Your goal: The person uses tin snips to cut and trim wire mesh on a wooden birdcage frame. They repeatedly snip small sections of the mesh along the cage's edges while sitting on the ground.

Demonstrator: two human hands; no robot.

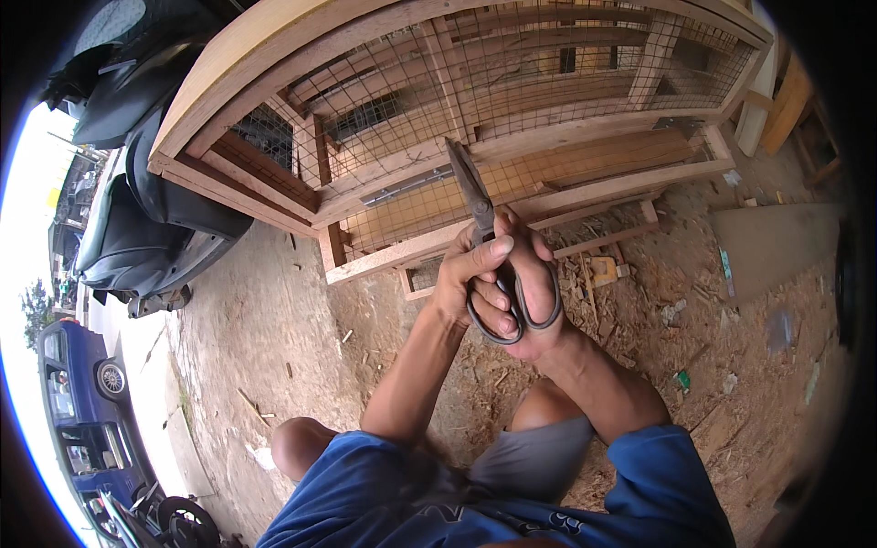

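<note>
A dark pair of metal shears (477, 203) is held up in front of me, its blades pointing away toward a wooden cage frame (393, 189) with wire mesh (548, 119). My left hand (468, 283) is closed around the handles, thumb laid across near the pivot end. From the other side my right hand (537, 297) also grips the shears, with one looped handle lying over its palm. The blades look nearly closed, and their tip overlaps the cage's middle rail in view. I cannot tell whether the tip touches it. Some fingers are hidden behind the handles.
Wood shavings and scraps (594, 338) litter the concrete floor around my knees. A flat board (776, 247) lies at the right, near leaning planks (790, 110). On the left stand a black motorbike (155, 228) and, farther off, a blue vehicle (82, 393).
</note>
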